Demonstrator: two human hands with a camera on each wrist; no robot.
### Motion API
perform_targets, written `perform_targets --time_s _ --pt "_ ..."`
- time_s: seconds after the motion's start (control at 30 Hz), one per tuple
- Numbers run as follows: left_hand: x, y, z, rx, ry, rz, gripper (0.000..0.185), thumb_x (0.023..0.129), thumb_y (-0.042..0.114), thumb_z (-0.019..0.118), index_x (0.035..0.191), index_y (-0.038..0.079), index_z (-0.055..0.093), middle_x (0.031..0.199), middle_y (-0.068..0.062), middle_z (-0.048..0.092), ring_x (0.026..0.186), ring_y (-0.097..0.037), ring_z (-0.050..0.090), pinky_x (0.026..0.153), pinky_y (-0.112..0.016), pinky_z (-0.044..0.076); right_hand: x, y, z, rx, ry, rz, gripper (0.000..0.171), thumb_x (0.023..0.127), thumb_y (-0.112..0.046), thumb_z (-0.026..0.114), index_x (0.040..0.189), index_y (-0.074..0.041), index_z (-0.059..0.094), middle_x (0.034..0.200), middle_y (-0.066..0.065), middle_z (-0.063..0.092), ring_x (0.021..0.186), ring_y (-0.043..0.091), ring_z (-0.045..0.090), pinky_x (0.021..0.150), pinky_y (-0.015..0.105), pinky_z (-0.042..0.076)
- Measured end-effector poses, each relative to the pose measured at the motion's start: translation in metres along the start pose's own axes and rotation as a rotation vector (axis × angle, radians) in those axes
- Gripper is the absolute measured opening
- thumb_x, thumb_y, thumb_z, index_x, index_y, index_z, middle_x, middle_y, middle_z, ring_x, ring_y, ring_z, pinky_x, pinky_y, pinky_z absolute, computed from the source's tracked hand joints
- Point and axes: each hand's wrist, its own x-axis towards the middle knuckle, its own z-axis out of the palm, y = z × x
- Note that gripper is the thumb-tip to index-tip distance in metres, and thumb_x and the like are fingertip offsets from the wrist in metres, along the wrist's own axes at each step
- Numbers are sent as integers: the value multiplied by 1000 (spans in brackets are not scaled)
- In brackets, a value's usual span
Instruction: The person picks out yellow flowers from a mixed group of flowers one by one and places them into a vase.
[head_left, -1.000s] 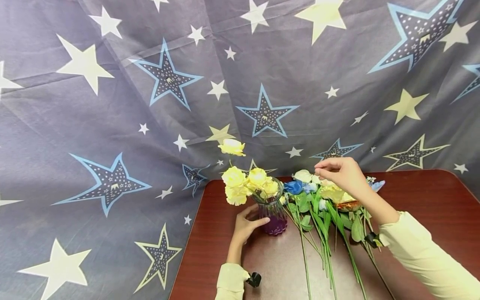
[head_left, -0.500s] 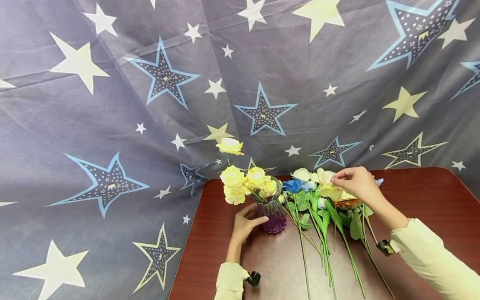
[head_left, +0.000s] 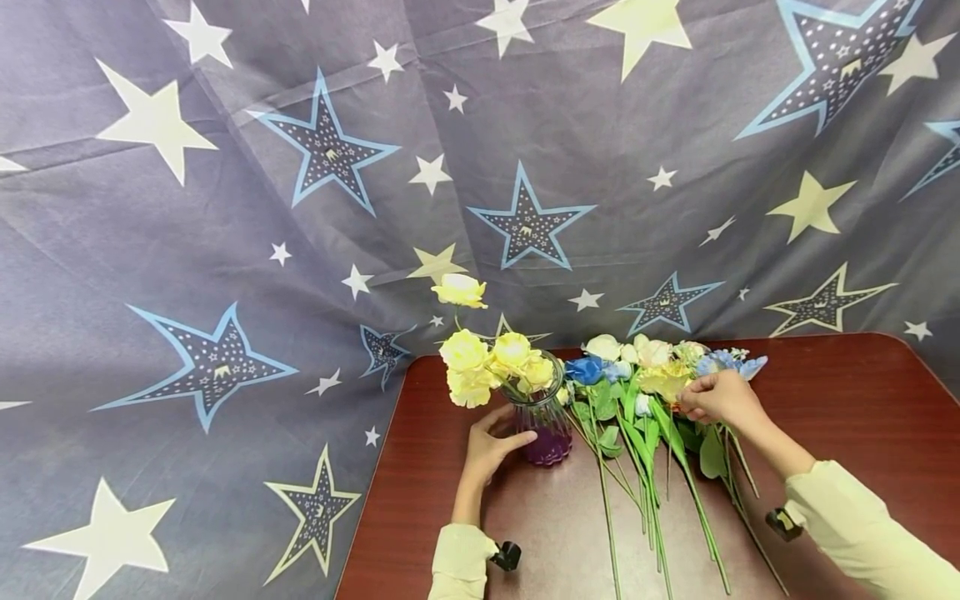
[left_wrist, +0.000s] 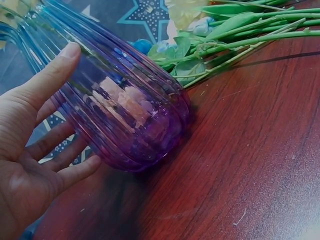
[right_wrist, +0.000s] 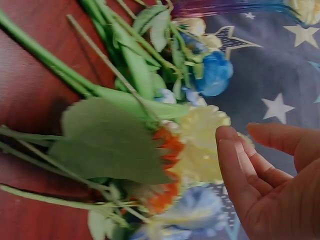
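Note:
A ribbed glass vase (head_left: 550, 442), purple toward its base, stands on the table with several yellow flowers (head_left: 465, 352) in it. My left hand (head_left: 487, 450) holds the vase from the left; in the left wrist view the thumb (left_wrist: 52, 75) lies along the near side and the other fingers reach behind it. Over the loose flowers on the right is my right hand (head_left: 723, 398), thumb and fingertips apart in the right wrist view with nothing between them. Closest to those fingertips is a yellow ruffled flower (right_wrist: 202, 142), beside an orange flower (right_wrist: 169, 145) partly covered by a broad leaf (right_wrist: 107, 142).
Blue flowers (head_left: 585, 370), white blooms (head_left: 602, 347) and a light-blue flower (head_left: 750, 367) lie in the same pile. Their green stems (head_left: 660, 533) point toward the front of the reddish-brown table (head_left: 862, 417). A star-patterned cloth (head_left: 637, 208) hangs behind.
My right hand has come down and a little to the right, from above the pile to beside the yellow and orange flowers. The left hand stays on the vase.

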Motion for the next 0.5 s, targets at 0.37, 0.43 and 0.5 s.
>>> perform_targets --time_s 0.37,0.43,0.5 --pt "0 -1 1 1 12 13 59 76 8 89 131 3 67 127 -22 69 120 -38 66 95 -45 59 -2 22 16 57 -19 91 22 89 -2 62 95 17 71 76 16 75 63 16 71 61 33 63" --pt "0 -1 1 1 10 13 59 77 9 89 131 3 66 128 -22 69 120 -37 66 96 -45 59 -2 23 19 59 -24 114 22 89 -2 63 95 17 71 74 15 75 63 17 72 62 34 63" --pt "-1 0 1 0 9 5 59 76 9 89 131 4 67 128 -21 69 119 -36 66 95 -43 59 -1 24 21 53 -29 131 22 89 -3 64 94 17 71 72 15 74 63 18 72 62 34 63"
